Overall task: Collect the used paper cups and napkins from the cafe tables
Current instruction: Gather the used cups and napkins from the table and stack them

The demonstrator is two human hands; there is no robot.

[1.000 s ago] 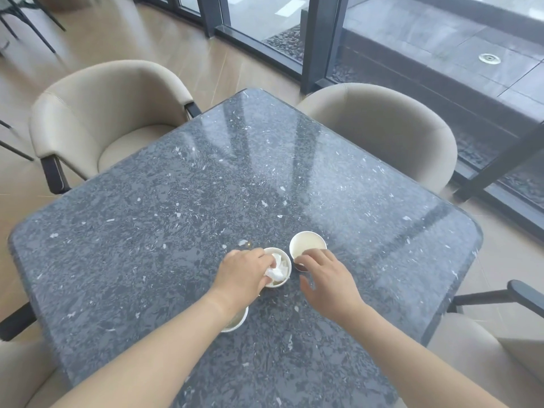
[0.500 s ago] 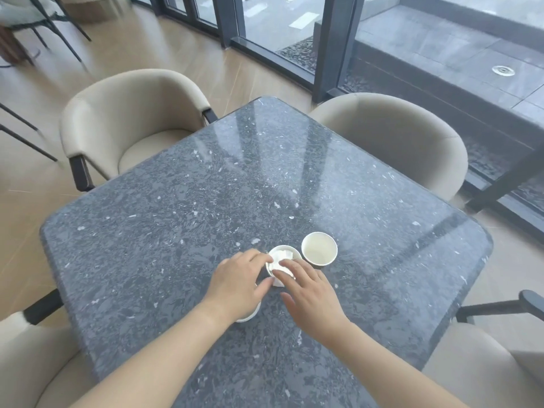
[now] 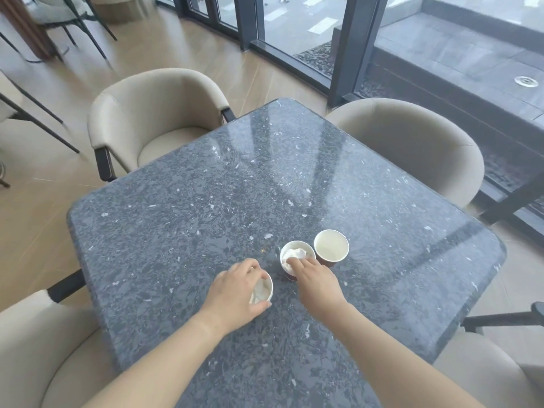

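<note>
left hand (image 3: 235, 290) is wrapped round the nearest paper cup (image 3: 262, 291), thumb on the near side of the rim and fingers curled over the far side, so it has a proper hold on it. can't really tell what the pale stuff inside that one is. right hand (image 3: 316, 282) isn't gripping anything: fingers are out fairly straight and the fingertips (image 3: 291, 264) are poking into the middle cup (image 3: 296, 256), right on the crumpled white napkin (image 3: 294, 254) stuffed in there

third cup (image 3: 331, 248) sits just beside the middle one on its right, looks empty, rims near enough touching. all three are bunched near the front edge of the dark speckled table (image 3: 206, 201), with beige chairs (image 3: 153, 113) round it

looks to me like the step is packing the napkin down so the cups can nest. tips if you're doing this: press the napkin flat and low, otherwise the next cup sits crooked and the stack wobbles. paper walls crush easy, so don't squeeze hard with the left. push straight down with the right, since the middle cup isn't being held by anything and a sideways shove could tip it into the empty one. then drop one cup into another and grab the last one
</note>
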